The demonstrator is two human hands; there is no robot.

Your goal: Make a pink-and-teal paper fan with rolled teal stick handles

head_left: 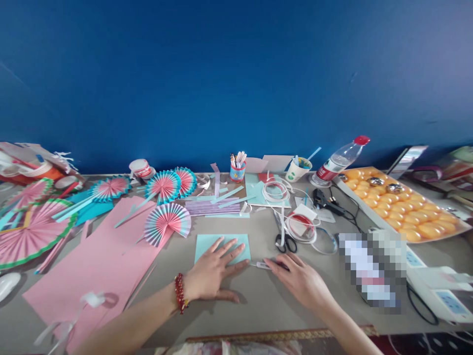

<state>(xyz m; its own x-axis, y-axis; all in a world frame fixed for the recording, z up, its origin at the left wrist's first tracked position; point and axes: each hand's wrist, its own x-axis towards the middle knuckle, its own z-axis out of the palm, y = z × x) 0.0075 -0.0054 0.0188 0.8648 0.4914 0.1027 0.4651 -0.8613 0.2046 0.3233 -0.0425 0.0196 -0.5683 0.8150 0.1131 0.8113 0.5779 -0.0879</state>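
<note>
My left hand (216, 268), with a red bead bracelet at the wrist, lies flat with spread fingers on a light blue-green sheet of paper (202, 246). It covers much of the sheet's lower part. My right hand (299, 276) is closed round the handle of what looks like a slim white craft knife (262, 265). The knife's thin tip points left, at the sheet's right edge near my left fingertips. Whether the tip touches the paper, I cannot tell. Black-handled scissors (286, 243) lie just beyond my right hand.
Large pink paper (121, 246) and several folded paper fans (168, 224) spread over the left. Behind are purple strips (214, 207), a pen holder (237, 171) and a paper cup (297, 170). Coiled white cables (275, 191), a bottle (338, 162), a tray of orange domes (399, 202) and a power strip (436, 286) stand right.
</note>
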